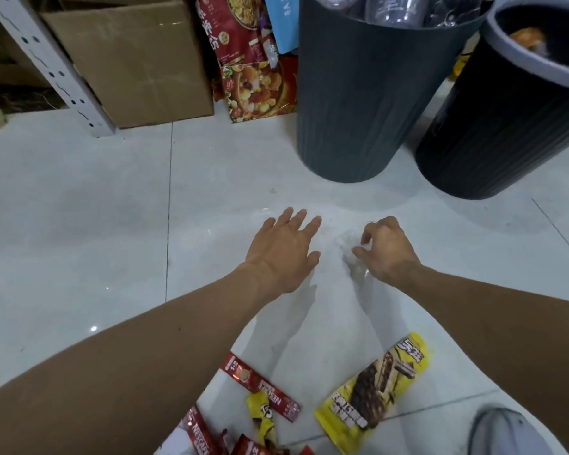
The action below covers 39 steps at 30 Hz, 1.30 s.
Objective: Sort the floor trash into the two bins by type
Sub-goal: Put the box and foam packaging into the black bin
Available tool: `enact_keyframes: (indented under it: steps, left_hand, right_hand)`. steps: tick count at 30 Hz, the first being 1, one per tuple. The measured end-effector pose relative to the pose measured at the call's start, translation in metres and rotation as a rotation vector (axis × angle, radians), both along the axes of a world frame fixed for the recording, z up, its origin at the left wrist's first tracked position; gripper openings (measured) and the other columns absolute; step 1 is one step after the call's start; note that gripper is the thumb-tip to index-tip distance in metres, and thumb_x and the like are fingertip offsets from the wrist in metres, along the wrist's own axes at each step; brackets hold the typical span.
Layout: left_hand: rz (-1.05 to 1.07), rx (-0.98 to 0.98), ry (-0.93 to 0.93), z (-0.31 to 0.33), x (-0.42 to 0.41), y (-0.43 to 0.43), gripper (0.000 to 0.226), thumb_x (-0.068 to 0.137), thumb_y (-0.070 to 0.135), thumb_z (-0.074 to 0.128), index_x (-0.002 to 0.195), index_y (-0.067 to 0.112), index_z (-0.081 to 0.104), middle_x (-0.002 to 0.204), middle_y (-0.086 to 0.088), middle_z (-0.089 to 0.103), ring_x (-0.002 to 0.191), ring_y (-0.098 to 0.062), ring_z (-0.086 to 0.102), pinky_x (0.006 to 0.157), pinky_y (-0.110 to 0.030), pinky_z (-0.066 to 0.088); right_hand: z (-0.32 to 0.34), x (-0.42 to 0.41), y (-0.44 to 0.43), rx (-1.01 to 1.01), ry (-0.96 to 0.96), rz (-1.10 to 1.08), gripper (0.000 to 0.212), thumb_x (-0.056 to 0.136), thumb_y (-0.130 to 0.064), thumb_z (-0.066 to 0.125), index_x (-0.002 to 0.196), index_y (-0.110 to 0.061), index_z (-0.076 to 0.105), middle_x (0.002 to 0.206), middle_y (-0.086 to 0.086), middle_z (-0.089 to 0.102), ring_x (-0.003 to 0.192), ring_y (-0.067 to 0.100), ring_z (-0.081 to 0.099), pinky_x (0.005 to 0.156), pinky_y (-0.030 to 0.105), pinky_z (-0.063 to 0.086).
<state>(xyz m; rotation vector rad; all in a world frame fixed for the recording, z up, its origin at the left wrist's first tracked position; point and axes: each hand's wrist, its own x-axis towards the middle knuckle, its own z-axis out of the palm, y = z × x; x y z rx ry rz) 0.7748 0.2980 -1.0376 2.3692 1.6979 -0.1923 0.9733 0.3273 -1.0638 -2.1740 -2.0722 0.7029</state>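
A pale tiled floor (79, 208) fills the frame. At centre right, the right hand (383, 251) curls its thumb and fingers on a clear crumpled bit of plastic (345, 246), so see-through against the tiles that its outline is hard to make out. The left hand (284, 249) beside it is spread flat, holding nothing. Along the bottom edge, red coffee sachets (197, 431) are cut off by the frame, as is a grey shoe (500, 431) at lower right. Above them lie a whole red sachet (260, 389), a small yellow wrapper (263, 418) and a large yellow snack wrapper (375, 392). At upper left stand a cardboard box (128, 60), a white shelf post (46, 60) and red snack bags (243, 60). At upper right, the grey bin (375, 110) holds clear plastic containers (401, 11); the darker bin (506, 126) holds an orange wrapper (526, 37).
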Motion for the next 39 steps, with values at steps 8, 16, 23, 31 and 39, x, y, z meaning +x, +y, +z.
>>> enact_keyframes:
  steps: [8, 16, 23, 31, 39]
  left_hand:
    - [-0.15, -0.05, -0.059, -0.019, 0.025, -0.073, 0.064, 0.1, 0.048, 0.032, 0.154, 0.025, 0.005, 0.162, -0.003, 0.007, 0.149, -0.023, 0.004, 0.119, -0.04, 0.015]
    - [-0.238, -0.242, -0.136, -0.038, 0.058, -0.133, 0.075, 0.095, 0.051, 0.047, 0.154, 0.025, 0.007, 0.158, -0.009, 0.019, 0.144, -0.026, 0.018, 0.112, -0.041, 0.028]
    - [-0.227, -0.318, -0.207, -0.053, 0.074, -0.149, 0.085, 0.087, 0.048, 0.063, 0.153, 0.026, 0.015, 0.145, -0.012, 0.035, 0.134, -0.028, 0.029, 0.105, -0.041, 0.037]
    - [-0.21, -0.279, -0.17, -0.072, 0.09, -0.15, 0.09, 0.08, 0.033, 0.073, 0.151, 0.03, 0.017, 0.13, -0.012, 0.031, 0.12, -0.029, 0.031, 0.09, -0.035, 0.039]
    - [0.033, -0.373, -0.425, -0.072, 0.093, -0.137, 0.074, 0.083, 0.013, 0.064, 0.148, 0.031, 0.032, 0.109, -0.006, 0.033, 0.095, -0.03, 0.052, 0.082, -0.025, 0.041]
  right_hand:
    - [0.032, 0.022, -0.075, 0.118, 0.016, -0.111, 0.027, 0.089, -0.026, 0.064, 0.107, -0.006, 0.06, 0.126, 0.012, 0.046, 0.109, 0.025, 0.05, 0.087, 0.024, 0.036]
    - [0.035, 0.048, -0.124, 0.147, 0.021, -0.181, 0.027, 0.088, -0.027, 0.064, 0.105, -0.006, 0.06, 0.123, 0.013, 0.05, 0.11, 0.024, 0.05, 0.081, 0.021, 0.032]
    - [0.027, 0.059, -0.137, 0.139, 0.03, -0.212, 0.027, 0.089, -0.026, 0.064, 0.104, -0.005, 0.059, 0.124, 0.013, 0.049, 0.11, 0.024, 0.049, 0.081, 0.022, 0.032]
    - [0.011, 0.071, -0.128, 0.128, 0.052, -0.221, 0.027, 0.088, -0.026, 0.064, 0.105, -0.005, 0.06, 0.124, 0.013, 0.049, 0.112, 0.024, 0.049, 0.082, 0.022, 0.032]
    - [0.0, 0.076, -0.119, 0.136, 0.091, -0.249, 0.027, 0.088, -0.026, 0.065, 0.103, -0.005, 0.059, 0.124, 0.013, 0.048, 0.11, 0.026, 0.05, 0.08, 0.022, 0.032]
